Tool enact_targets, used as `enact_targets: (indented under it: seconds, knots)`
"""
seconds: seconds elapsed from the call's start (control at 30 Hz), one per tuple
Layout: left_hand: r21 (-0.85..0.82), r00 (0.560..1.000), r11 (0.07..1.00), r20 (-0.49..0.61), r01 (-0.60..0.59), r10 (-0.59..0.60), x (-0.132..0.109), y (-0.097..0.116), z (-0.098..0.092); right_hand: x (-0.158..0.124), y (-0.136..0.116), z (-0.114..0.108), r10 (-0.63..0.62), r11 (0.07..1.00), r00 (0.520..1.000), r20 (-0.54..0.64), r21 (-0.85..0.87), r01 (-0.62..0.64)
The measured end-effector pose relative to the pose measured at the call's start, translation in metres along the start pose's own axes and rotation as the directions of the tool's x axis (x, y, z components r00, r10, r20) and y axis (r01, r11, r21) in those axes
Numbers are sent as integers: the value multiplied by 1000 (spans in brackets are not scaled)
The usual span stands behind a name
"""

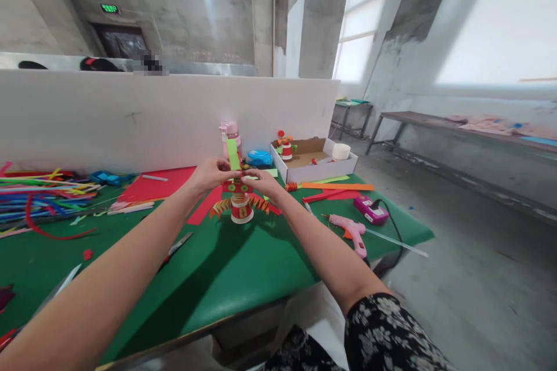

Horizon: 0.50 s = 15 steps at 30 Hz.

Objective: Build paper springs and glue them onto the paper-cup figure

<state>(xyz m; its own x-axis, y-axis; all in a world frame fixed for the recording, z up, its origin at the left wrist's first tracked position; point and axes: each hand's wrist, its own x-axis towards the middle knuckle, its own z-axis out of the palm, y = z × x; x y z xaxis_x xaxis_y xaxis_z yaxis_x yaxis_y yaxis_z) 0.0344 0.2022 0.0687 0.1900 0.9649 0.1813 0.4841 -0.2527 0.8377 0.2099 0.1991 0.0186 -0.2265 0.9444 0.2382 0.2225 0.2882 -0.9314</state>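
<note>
The left hand (212, 174) pinched a green strip (234, 155) upright above the cup figure (241, 204) standing on the table (226, 269), the right hand (263, 181) gripping the figure's top, a steadying hold that looked key to seating the strip straight, a glue gun (351, 228) lying beyond.

Your left hand (211, 174) and right hand (263, 181) meet at the middle of the bench (243, 266), on top of the cup figure (241, 204) that stands there. The paper strip (234, 155) rises between them. A bottle (230, 129) stands just behind the figure, and the partition board (130, 119) runs along the far edge. At the far right sits an open box (319, 171), with a smaller figure (286, 148) in its left end and a tape roll (340, 151) in its right end. At the near right lies the glue gun (351, 230), with a charger (369, 210) just beyond it. A heap of pipe cleaners (39, 194) lies at the far left, and a paper sheet (152, 188) lies between that heap and the cup figure.
</note>
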Motion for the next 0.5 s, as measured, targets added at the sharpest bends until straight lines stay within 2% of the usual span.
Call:
enact_targets:
  seconds: [0.27, 0.5]
  knots:
    - [-8, 1000, 1000, -4, -5, 5, 6, -11, 3, 1, -4, 4, -4, 997, 1000, -5, -75, 4]
    - [-13, 1000, 1000, -7, 11, -11, 3, -12, 7, -1, -3, 7, -41, 990, 999, -11, -138, 39]
